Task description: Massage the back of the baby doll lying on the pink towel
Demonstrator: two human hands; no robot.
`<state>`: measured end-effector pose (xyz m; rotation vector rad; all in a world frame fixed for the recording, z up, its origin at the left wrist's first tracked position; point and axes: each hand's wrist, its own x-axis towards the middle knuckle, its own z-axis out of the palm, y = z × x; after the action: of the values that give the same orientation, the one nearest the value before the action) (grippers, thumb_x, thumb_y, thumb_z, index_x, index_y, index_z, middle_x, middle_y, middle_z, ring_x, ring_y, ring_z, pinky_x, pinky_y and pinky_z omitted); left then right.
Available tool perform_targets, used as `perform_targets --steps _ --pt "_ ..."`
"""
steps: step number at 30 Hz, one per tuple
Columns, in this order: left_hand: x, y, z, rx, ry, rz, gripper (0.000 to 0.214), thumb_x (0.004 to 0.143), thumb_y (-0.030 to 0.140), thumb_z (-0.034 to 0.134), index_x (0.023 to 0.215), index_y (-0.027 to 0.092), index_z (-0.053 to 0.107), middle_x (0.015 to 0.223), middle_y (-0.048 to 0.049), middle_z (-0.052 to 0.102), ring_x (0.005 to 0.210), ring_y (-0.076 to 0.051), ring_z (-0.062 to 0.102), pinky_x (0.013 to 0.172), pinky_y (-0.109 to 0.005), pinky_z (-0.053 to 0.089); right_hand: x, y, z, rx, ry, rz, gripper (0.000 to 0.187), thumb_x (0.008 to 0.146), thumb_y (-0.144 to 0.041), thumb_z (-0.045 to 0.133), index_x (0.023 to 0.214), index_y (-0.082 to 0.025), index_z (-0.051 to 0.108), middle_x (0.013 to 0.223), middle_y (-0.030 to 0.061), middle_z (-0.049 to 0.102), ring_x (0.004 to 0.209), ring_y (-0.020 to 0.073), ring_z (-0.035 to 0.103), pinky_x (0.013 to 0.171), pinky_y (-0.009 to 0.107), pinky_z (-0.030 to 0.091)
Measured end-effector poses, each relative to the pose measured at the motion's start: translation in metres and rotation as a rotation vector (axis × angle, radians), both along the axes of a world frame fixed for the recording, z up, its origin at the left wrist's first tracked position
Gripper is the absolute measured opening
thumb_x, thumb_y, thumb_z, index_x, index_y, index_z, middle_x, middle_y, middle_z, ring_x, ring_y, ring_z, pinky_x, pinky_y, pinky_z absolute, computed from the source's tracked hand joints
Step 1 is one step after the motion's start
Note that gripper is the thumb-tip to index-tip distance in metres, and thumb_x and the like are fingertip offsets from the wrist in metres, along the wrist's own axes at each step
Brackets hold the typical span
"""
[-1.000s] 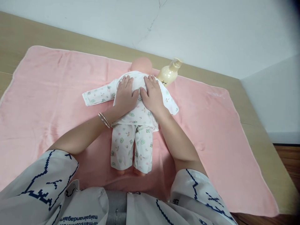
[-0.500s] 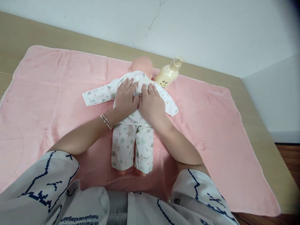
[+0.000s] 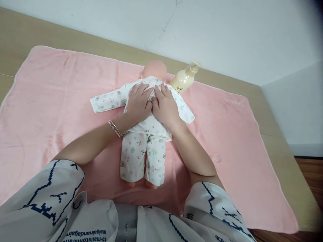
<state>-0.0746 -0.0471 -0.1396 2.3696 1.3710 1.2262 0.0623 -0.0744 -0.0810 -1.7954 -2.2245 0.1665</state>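
Observation:
A baby doll (image 3: 136, 158) lies face down in a white patterned top and trousers, its bald head away from me and its arms spread out. My left hand (image 3: 138, 105) rests flat on the left side of its upper back, fingers stretched out. On the right side of the back lies my right hand (image 3: 166, 107), also open and flat. The thumbs are close together near the middle of the back. A pale yellow pump bottle (image 3: 183, 80) lies tilted beside the doll's head, right of it.
Under the doll a pink blanket (image 3: 222, 134) covers much of the wooden table (image 3: 274, 134). A white wall (image 3: 227, 37) with a crack borders the table's far edge. Dark wooden floor (image 3: 309, 174) shows at the lower right.
Both hands stay on the doll's back. My right hand has shifted slightly, with its fingers more bent, and the top has moved a little under the hands.

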Motion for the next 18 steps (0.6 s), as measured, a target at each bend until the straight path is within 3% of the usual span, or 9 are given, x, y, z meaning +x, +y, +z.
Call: perform_targets --steps 4,7,12,15,18 --pt "0.000 -0.007 0.004 0.011 -0.068 0.015 0.033 0.095 0.030 0.039 0.114 0.023 0.065 0.121 -0.0101 0.064 0.120 -0.029 0.056 0.111 -0.050 0.043 -0.009 -0.023 0.003 0.049 -0.041 -0.046 0.057 0.097 -0.026 0.036 0.150 -0.007 0.045 0.158 0.0215 0.044 0.149 0.0405 0.039 0.121 0.062 0.033" --pt "0.002 -0.002 -0.003 -0.037 -0.136 0.073 0.035 0.098 0.036 0.040 0.122 0.022 0.062 0.134 -0.0109 0.061 0.131 -0.030 0.051 0.119 -0.052 0.036 -0.005 -0.018 0.002 0.048 -0.018 -0.057 0.055 0.098 -0.027 0.037 0.150 -0.012 0.048 0.158 0.0183 0.045 0.148 0.0399 0.040 0.119 0.062 0.035" --pt "0.004 0.009 -0.015 -0.088 -0.168 0.083 0.049 0.099 0.048 0.045 0.139 0.021 0.052 0.155 -0.0120 0.047 0.151 -0.032 0.033 0.129 -0.053 0.020 0.008 0.012 -0.001 0.022 0.063 -0.018 0.055 0.100 -0.031 0.036 0.152 -0.017 0.045 0.163 0.0135 0.040 0.154 0.0325 0.032 0.125 0.058 0.027" --pt "0.003 0.007 -0.012 -0.045 -0.118 0.046 0.043 0.100 0.044 0.041 0.134 0.022 0.056 0.149 -0.0109 0.053 0.146 -0.032 0.040 0.127 -0.053 0.024 0.007 0.012 -0.002 0.045 0.065 -0.006 0.056 0.100 -0.030 0.033 0.153 -0.017 0.043 0.165 0.0123 0.037 0.156 0.0323 0.028 0.125 0.061 0.024" --pt "0.000 -0.001 -0.004 0.013 -0.104 0.025 0.035 0.100 0.039 0.039 0.119 0.021 0.062 0.130 -0.0109 0.062 0.130 -0.030 0.053 0.119 -0.051 0.037 0.000 -0.004 0.001 0.014 0.020 0.000 0.059 0.097 -0.025 0.035 0.154 -0.010 0.040 0.165 0.0175 0.033 0.155 0.0367 0.027 0.124 0.062 0.026"
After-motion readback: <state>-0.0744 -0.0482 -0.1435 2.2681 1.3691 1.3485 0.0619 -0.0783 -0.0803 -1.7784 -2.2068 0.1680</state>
